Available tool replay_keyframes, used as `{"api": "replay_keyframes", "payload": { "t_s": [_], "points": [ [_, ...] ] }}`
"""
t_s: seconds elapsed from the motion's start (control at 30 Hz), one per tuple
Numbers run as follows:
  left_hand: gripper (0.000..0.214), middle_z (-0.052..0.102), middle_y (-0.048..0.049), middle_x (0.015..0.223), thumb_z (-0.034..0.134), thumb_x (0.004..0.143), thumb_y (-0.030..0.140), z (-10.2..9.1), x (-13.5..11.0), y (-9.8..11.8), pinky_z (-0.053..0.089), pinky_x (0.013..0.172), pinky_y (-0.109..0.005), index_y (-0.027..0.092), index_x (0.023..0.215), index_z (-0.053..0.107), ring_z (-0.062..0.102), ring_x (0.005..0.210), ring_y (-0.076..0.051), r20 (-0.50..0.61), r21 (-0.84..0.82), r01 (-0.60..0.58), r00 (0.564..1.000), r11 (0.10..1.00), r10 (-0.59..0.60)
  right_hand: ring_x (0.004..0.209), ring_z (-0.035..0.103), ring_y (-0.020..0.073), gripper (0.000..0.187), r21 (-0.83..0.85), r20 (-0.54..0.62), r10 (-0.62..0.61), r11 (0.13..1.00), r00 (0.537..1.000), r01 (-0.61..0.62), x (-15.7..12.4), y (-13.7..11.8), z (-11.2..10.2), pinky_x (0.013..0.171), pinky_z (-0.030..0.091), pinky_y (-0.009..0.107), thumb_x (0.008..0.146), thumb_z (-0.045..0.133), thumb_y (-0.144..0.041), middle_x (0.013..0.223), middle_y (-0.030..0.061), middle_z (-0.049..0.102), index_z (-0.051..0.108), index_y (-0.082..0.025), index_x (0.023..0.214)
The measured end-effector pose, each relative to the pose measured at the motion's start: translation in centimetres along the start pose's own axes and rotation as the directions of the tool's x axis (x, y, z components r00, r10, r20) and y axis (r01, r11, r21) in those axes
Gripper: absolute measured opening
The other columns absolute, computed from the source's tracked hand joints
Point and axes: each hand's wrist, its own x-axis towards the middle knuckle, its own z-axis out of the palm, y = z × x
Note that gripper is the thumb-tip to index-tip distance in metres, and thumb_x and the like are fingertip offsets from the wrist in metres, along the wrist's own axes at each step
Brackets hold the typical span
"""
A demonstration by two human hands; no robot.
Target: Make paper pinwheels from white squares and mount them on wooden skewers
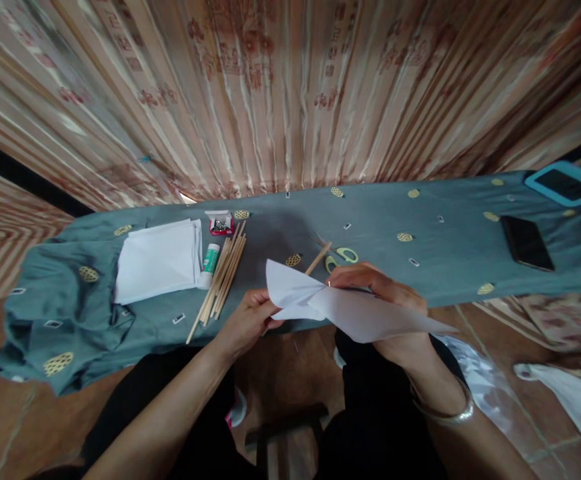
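Observation:
Both hands hold a folded sheet of white paper (pixel 355 310) above the near edge of a table covered with a grey-blue patterned cloth (pixel 280 227). My left hand (pixel 247 320) pinches the paper's left fold, fingers closed. My right hand (pixel 385 293) grips it from above near the middle, fingers closed, a metal bangle on the wrist. One wooden stick (pixel 319 258) lies just beyond the paper, beside green-handled scissors (pixel 343 255).
On the cloth at the left lie a stack of white paper (pixel 157 260), a glue stick (pixel 210 261), a bundle of wooden sticks (pixel 223 280) and a small red box (pixel 220 223). A black phone (pixel 526 242) and a blue-cased tablet (pixel 565 183) lie at the right. A striped curtain hangs behind.

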Motion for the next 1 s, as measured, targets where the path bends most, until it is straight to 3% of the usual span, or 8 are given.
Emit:
{"api": "replay_keyframes", "payload": {
  "t_s": [0.13, 0.4, 0.53, 0.7, 0.87, 1.0],
  "points": [
    [0.032, 0.046, 0.0032, 0.050, 0.073, 0.073, 0.044, 0.6, -0.3, 0.2, 0.017, 0.047, -0.023, 0.014, 0.064, 0.067, 0.027, 0.044, -0.005, 0.097, 0.040, -0.012, 0.995, 0.999, 0.008, 0.092, 0.067, 0.0236, 0.022, -0.005, -0.059, -0.033, 0.999, 0.998, 0.033, 0.0, -0.3, -0.3, 0.081, 0.052, 0.040, 0.089, 0.063, -0.041, 0.097, 0.0063, 0.073, 0.069, -0.027, 0.104],
    [0.038, 0.041, 0.0047, 0.047, 0.070, 0.079, 0.050, 0.9, -0.8, 0.4, 0.016, 0.049, -0.025, 0.014, 0.064, 0.067, 0.026, 0.044, -0.006, 0.147, 0.074, -0.024, 0.989, 0.997, 0.013, 0.091, 0.067, 0.0228, 0.018, -0.044, -0.125, -0.080, 0.996, 0.989, 0.075, -0.1, -0.5, -0.1, 0.082, 0.052, 0.039, 0.088, 0.065, -0.032, 0.097, 0.0040, 0.073, 0.069, -0.028, 0.106],
    [0.036, 0.042, 0.0039, 0.048, 0.071, 0.079, 0.048, 0.5, -0.7, 0.0, 0.017, 0.049, -0.024, 0.014, 0.066, 0.069, 0.029, 0.046, -0.006, 0.137, 0.105, -0.017, 0.991, 0.994, 0.003, 0.092, 0.067, 0.0240, 0.020, -0.023, -0.133, -0.080, 0.997, 0.988, 0.078, 0.2, -0.5, 0.0, 0.082, 0.052, 0.041, 0.089, 0.064, -0.037, 0.096, 0.0055, 0.073, 0.070, -0.027, 0.105],
    [0.036, 0.047, 0.0022, 0.051, 0.074, 0.076, 0.048, -0.1, -0.4, -0.6, 0.018, 0.048, -0.023, 0.013, 0.068, 0.072, 0.032, 0.047, -0.006, 0.136, 0.102, -0.025, 0.991, 0.994, 0.011, 0.091, 0.067, 0.0230, 0.016, 0.031, -0.186, -0.092, 0.995, 0.978, 0.099, 0.3, -0.4, 0.3, 0.082, 0.051, 0.040, 0.089, 0.066, -0.030, 0.094, 0.0046, 0.073, 0.071, -0.025, 0.103],
    [0.035, 0.061, -0.0032, 0.062, 0.081, 0.066, 0.046, 0.4, -0.6, 0.0, 0.023, 0.049, -0.022, 0.012, 0.071, 0.074, 0.036, 0.050, -0.006, 0.072, 0.057, 0.002, 0.997, 0.998, -0.006, 0.092, 0.067, 0.0242, 0.020, 0.056, -0.162, -0.063, 0.996, 0.985, 0.073, 0.1, -0.2, 0.1, 0.082, 0.051, 0.040, 0.088, 0.067, -0.035, 0.098, 0.0056, 0.072, 0.071, -0.024, 0.104],
    [0.030, 0.063, -0.0039, 0.062, 0.083, 0.064, 0.041, 0.7, -0.7, 0.3, 0.025, 0.049, -0.022, 0.012, 0.067, 0.074, 0.037, 0.050, -0.006, 0.050, 0.027, 0.017, 0.999, 0.999, -0.018, 0.090, 0.067, 0.0240, 0.019, 0.045, -0.178, -0.051, 0.997, 0.983, 0.060, 0.2, -0.4, 0.1, 0.081, 0.052, 0.040, 0.089, 0.066, -0.036, 0.096, 0.0052, 0.072, 0.072, -0.025, 0.102]
  ]
}}
